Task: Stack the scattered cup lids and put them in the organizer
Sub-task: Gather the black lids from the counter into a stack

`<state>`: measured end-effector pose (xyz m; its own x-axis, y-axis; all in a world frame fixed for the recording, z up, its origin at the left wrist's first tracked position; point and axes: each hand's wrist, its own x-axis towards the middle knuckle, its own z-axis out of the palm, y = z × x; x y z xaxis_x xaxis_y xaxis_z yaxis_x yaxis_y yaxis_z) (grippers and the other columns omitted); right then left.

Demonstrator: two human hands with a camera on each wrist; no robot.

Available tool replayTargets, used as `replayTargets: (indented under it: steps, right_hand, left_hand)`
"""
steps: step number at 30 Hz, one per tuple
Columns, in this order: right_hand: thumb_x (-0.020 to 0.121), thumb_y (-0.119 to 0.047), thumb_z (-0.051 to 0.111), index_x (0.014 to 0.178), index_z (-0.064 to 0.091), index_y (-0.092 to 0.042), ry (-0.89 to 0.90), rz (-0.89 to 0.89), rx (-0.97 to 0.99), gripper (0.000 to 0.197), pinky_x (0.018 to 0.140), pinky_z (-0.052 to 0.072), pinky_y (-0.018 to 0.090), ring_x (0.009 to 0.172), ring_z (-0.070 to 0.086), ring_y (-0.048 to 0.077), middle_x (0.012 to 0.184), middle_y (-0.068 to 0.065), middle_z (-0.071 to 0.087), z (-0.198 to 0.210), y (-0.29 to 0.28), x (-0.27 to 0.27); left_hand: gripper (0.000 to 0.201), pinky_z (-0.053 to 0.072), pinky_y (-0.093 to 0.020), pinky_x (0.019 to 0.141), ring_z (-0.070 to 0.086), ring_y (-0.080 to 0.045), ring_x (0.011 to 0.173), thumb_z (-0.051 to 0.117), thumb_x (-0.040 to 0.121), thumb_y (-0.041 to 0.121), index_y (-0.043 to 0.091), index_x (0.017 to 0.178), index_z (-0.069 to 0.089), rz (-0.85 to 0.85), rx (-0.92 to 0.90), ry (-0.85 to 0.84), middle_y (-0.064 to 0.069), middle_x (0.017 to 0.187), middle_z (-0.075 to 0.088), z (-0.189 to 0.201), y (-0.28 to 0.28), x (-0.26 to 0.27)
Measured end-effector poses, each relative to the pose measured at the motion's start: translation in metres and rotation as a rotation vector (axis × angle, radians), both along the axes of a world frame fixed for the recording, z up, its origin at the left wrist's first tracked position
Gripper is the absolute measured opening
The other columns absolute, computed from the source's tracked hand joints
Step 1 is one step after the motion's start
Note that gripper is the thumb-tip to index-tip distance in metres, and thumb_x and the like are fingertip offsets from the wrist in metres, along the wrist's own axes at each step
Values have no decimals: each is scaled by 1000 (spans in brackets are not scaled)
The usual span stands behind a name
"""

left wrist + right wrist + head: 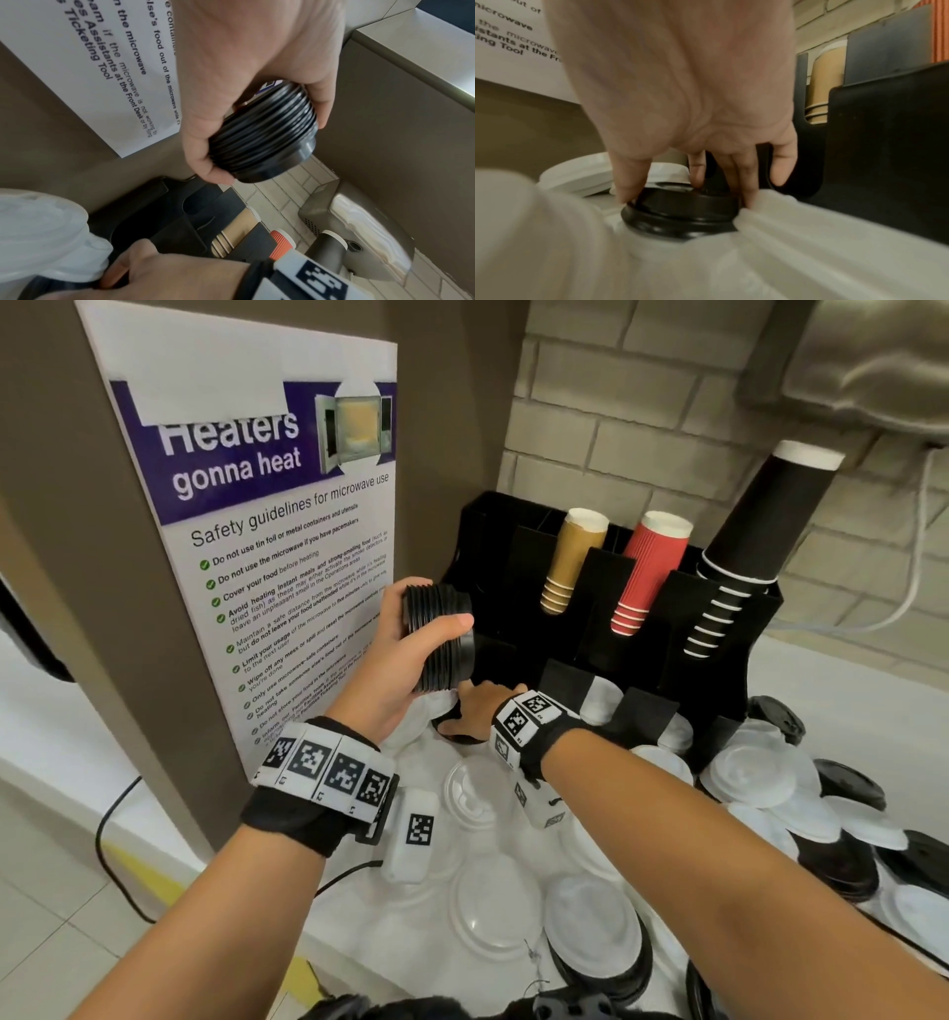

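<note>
My left hand [411, 649] grips a stack of black lids [442, 636] on its side, held in the air left of the black organizer [590, 629]; the left wrist view shows the stack of black lids [264, 138] between thumb and fingers of that left hand [257, 130]. My right hand [475, 711] reaches down in front of the organizer. In the right wrist view its fingertips [626, 192] pinch the rim of a single black lid [680, 211] lying among white lids [577, 178].
Many white lids [493, 906] and black lids [847, 783] lie scattered across the counter. The organizer holds brown cups [572, 557], red cups [649, 567] and black cups [755, 521]. A microwave safety poster [267, 516] covers the panel on the left.
</note>
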<state>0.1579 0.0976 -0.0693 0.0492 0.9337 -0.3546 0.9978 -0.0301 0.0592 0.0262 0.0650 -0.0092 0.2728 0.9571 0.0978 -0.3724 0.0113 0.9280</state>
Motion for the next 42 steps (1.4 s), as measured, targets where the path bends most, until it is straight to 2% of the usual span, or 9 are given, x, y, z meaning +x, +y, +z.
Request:
replayTargets:
  steps: [7, 11, 14, 18, 20, 23, 28, 34, 42]
  right_hand:
    - [85, -66, 43, 145, 28, -24, 182, -104, 52, 74, 103, 34, 48, 131, 36, 34, 142, 14, 41, 30, -4, 29]
    - [91, -61, 39, 141, 32, -23, 438, -183, 55, 63, 94, 41, 37, 115, 52, 28, 124, 10, 55, 51, -18, 53]
    - [94, -60, 36, 134, 41, -25, 727, -292, 128, 54, 73, 42, 27, 90, 57, 17, 106, 3, 59, 62, -44, 64]
    - [99, -46, 40, 133, 49, -24, 1362, -402, 234, 42, 99, 48, 42, 115, 58, 32, 126, 16, 59, 61, -90, 69]
    - [100, -34, 40, 135, 46, -28, 1560, -326, 303, 36, 90, 52, 38, 111, 60, 25, 127, 8, 59, 58, -115, 69]
    - [91, -27, 50, 131, 51, -34, 1578, -261, 400, 41, 79, 55, 29, 103, 65, 17, 115, 2, 65, 57, -148, 66]
    - [79, -16, 62, 128, 55, -38, 1516, -257, 510, 55, 93, 54, 46, 111, 61, 26, 120, 13, 58, 56, -184, 71]
    - [77, -12, 68, 127, 56, -36, 1459, -233, 566, 57, 85, 54, 33, 104, 65, 21, 122, 7, 60, 56, -205, 74]
    - [76, -13, 71, 120, 57, -41, 1438, -235, 641, 53, 100, 49, 46, 114, 59, 25, 116, -3, 62, 54, -217, 72]
  left_hand:
    - [48, 55, -30, 60, 64, -12, 89, 73, 70, 30, 35, 112, 50, 6, -1, -24, 5, 105, 59, -2, -2, -4]
    - [47, 54, -31, 60, 60, -18, 98, 72, 71, 32, 35, 112, 49, -15, 2, -17, 0, 114, 56, -4, -8, 1]
    - [49, 54, -30, 58, 60, -20, 99, 72, 71, 32, 34, 115, 50, -46, -24, -7, 1, 114, 57, -9, -17, 6]
    - [48, 55, -34, 61, 61, -20, 94, 75, 68, 30, 38, 110, 54, -164, -44, -5, 2, 110, 59, -19, -32, 15]
    - [53, 55, -37, 65, 62, -21, 97, 79, 63, 33, 39, 110, 56, -242, -37, 13, 1, 113, 59, -23, -41, 22]
    - [54, 54, -35, 66, 67, -16, 95, 79, 62, 37, 39, 111, 57, -352, -12, 34, 4, 110, 63, -27, -54, 32]
    - [53, 55, -33, 66, 69, -14, 95, 77, 67, 37, 39, 116, 56, -453, 15, 42, 1, 114, 64, -28, -70, 42]
    - [41, 56, -37, 68, 69, -17, 97, 72, 77, 27, 39, 114, 58, -499, 6, -12, 6, 106, 68, -26, -83, 51]
    - [51, 56, -37, 69, 68, -19, 96, 70, 77, 27, 35, 123, 51, -484, -19, -34, 0, 111, 65, -28, -97, 60]
